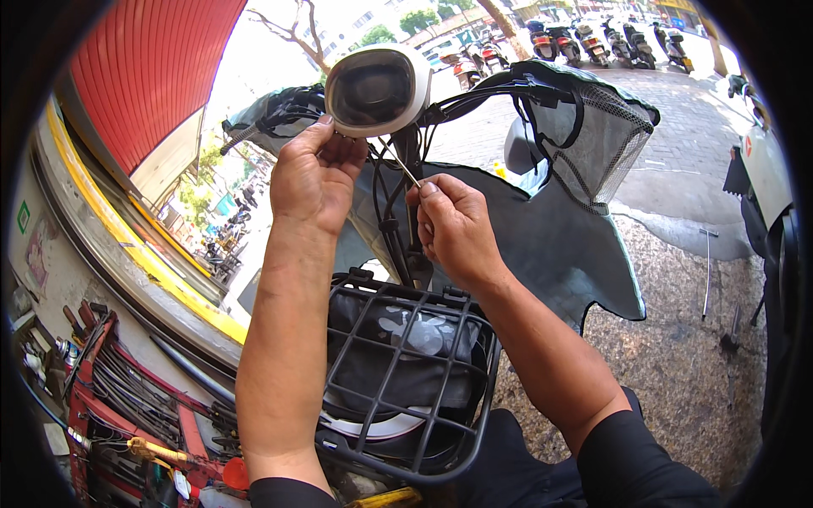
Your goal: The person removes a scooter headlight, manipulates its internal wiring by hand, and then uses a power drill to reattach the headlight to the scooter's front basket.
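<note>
In front of me is the headlight [375, 87] of a scooter, a white oval housing with a dark lens. My left hand [321, 168] grips its lower left edge, thumb at the rim and fingers curled beneath. My right hand [456, 225] pinches a thin metal rod [403, 164], its handle end hidden in the fist. The rod slants up toward the underside of the headlight; its tip lies near the black cables [385, 203] there, and contact cannot be made out. Below both hands, a black front basket [424, 381] holds a dark bag with a pale print.
A grey wind apron [540, 235] with mesh-sided handlebar covers [603, 146] hangs behind the handlebar. A T-handle wrench [707, 273] lies on the ground at right, near another scooter [765, 168]. A red rack [95, 406] with cables and tools stands lower left.
</note>
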Available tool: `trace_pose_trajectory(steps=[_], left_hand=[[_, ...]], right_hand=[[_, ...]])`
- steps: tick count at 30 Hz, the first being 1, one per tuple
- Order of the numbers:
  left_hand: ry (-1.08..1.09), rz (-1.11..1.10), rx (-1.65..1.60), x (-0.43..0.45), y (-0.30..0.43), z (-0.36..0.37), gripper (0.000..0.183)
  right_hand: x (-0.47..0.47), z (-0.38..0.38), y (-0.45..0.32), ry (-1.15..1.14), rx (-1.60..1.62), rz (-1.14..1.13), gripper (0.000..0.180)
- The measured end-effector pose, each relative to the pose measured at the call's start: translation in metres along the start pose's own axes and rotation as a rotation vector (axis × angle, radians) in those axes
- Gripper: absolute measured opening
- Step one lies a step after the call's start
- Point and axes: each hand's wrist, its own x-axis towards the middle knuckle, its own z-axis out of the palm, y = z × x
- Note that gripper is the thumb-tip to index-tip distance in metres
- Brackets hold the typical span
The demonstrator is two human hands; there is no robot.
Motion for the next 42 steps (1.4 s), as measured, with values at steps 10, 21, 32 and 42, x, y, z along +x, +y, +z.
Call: trace_pose_trajectory(steps=[10,21,32,42], left_hand=[[-0.016,-0.006,0.000,0.000,0.001,0.001,0.010],[0.000,0.026,0.019,0.002,0.000,0.000,0.012],[-0.117,1.245,1.397,-0.006,-0.015,0.001,0.027],[-0.284,1.432,1.645,0.000,-0.008,0.003,0.017]], right_hand=[[0.001,-0.001,0.003,0.023,0.019,-0.050,0.024],[0.041,-0.020,0.038,0.210,-0.487,-0.489,0.021],[0.046,-0.029,0.025,0.129,-0.659,-0.450,0.025],[0.029,-0.022,0.010,0.138,-0.505,-0.315,0.028]])
